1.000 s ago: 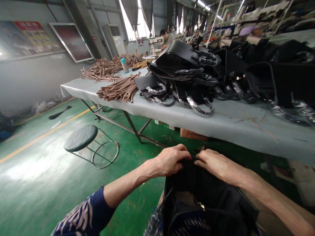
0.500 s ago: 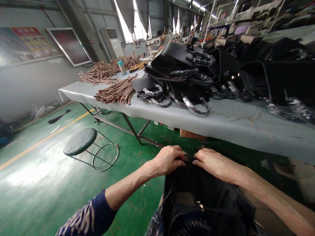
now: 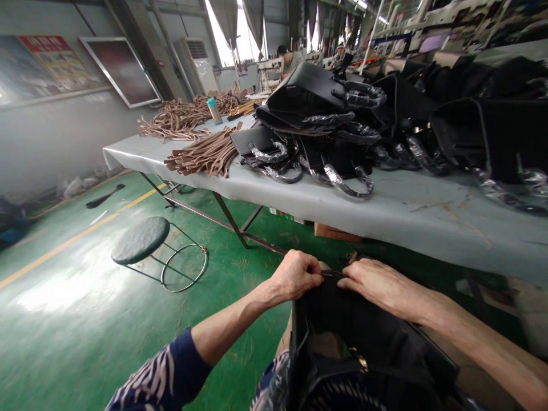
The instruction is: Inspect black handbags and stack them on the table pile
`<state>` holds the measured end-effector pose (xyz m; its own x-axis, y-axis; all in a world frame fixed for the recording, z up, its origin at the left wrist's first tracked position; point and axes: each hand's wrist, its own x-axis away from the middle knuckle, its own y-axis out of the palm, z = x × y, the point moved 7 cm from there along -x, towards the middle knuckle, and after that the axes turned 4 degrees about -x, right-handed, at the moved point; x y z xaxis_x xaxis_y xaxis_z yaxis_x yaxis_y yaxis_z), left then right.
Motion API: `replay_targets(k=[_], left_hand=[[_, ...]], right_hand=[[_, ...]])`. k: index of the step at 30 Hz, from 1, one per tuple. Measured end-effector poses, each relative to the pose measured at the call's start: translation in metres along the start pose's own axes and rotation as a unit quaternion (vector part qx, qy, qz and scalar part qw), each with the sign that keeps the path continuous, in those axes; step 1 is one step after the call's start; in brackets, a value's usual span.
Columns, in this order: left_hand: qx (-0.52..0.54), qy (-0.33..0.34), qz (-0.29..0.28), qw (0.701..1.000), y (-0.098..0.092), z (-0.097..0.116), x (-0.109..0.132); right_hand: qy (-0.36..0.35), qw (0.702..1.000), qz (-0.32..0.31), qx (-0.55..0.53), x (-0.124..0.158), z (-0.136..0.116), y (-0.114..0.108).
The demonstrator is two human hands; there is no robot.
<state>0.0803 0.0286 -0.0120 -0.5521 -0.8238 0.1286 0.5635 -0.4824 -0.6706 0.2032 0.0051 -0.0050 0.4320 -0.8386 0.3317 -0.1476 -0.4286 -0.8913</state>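
A black handbag [image 3: 368, 325] lies open toward me on my lap, its inside and a small gold-coloured metal clasp [image 3: 363, 363] showing. At its far top edge my left hand [image 3: 298, 275] is closed, thumb and fingers pinching the rim. Just to the right, my right hand [image 3: 377, 282] grips the same rim, with thumb and fingertips close together. Between the two hands runs a short stretch of the edge with a thin brownish strip on it. The far side of the bag, below the fingers, is hidden.
A grey-covered table [image 3: 411, 211] crosses in front, with black bags [image 3: 312, 97] piled on it, their handles plastic-wrapped. Brown straps [image 3: 205, 154] and a teal-capped bottle [image 3: 214, 111] lie or stand at its left. A round stool [image 3: 141, 240] is on the green floor.
The view has shifted slightly. The bag sits a little farther right in the picture, and both hands keep their hold at its far rim with small finger movements.
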Motion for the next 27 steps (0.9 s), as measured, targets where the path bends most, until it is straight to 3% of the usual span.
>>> replay_targets(k=[8,15,27], left_hand=[[0.020,0.001,0.007,1.000,0.005,0.001,-0.001],[0.004,0.010,0.003,1.000,0.006,0.001,-0.004],[-0.062,0.022,0.002,0.998,0.007,0.006,-0.008]], right_hand=[[0.028,0.998,0.063,0.007,0.001,-0.005,-0.001],[0.062,0.996,0.060,0.025,0.006,-0.008,-0.004],[0.019,0.997,0.081,0.001,-0.001,0.002,-0.001]])
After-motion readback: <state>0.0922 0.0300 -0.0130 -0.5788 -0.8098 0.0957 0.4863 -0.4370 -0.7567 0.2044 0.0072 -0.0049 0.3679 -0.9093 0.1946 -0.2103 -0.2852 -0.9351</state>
